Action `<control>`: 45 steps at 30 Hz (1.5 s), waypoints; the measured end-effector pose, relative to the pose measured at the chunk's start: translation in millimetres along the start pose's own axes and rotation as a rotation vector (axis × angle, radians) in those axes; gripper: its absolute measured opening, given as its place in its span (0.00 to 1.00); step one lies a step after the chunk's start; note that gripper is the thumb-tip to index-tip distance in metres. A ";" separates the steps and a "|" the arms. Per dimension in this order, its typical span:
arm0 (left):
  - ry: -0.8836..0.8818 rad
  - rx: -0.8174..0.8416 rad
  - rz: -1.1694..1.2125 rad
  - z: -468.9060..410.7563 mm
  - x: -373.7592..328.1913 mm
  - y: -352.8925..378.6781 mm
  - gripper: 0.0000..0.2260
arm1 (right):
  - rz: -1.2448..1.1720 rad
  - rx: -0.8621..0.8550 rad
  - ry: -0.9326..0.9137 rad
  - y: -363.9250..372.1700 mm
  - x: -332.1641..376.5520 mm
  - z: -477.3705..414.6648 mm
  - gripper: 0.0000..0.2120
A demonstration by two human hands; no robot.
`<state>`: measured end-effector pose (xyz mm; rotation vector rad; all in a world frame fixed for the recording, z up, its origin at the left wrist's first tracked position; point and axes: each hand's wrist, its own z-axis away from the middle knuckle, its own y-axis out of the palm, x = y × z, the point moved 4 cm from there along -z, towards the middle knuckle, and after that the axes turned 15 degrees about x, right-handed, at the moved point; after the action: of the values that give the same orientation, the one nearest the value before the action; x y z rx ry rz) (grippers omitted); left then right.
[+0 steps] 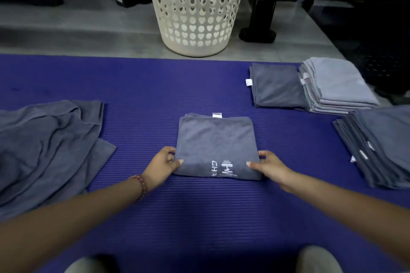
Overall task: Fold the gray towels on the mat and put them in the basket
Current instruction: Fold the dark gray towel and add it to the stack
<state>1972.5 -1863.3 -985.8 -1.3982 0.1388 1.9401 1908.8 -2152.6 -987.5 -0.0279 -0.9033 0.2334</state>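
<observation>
Folded gray towel (216, 146): head view, centre of blue mat (155, 86), long axis pointing toward basket (196, 9) straight beyond. Left hand (160, 165) pinches near-left corner; right hand (267, 165) pinches near-right corner. Both hands equally near.

Folded gray towel (216, 146) lies centred on blue mat (155, 86), white tag at its far edge, white lettering near front. Left hand (163, 165) and right hand (266, 165) pinch its two near corners, thumbs on top. Unfolded towels (48, 144) heaped left; folded stacks (332, 86) right. Cream basket (197, 9) stands beyond mat on floor.
</observation>
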 end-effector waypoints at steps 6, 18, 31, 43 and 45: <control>-0.088 0.306 -0.087 53.0 39.3 17.8 0.12 | 0.179 0.375 0.201 7.2 -41.4 42.1 0.10; 0.129 0.033 -0.028 4.0 1.6 13.6 0.17 | 0.102 -0.126 -0.077 -5.8 25.9 -13.6 0.27; 0.142 0.192 -0.211 -70.4 -24.8 -7.8 0.06 | 0.154 -0.147 -0.174 -20.4 24.1 -33.9 0.09; 0.009 -0.115 -0.497 -77.0 -26.3 -9.4 0.23 | 0.301 -0.372 -0.056 -36.7 24.7 -53.2 0.23; 0.211 -0.169 -0.780 -60.4 -36.9 7.1 0.27 | 0.556 -0.434 -0.310 -25.0 40.3 -32.8 0.27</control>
<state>2020.7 -1915.4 -980.6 -1.4690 -0.4252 1.1773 1963.2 -2165.9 -973.6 -0.6661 -1.2307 0.5645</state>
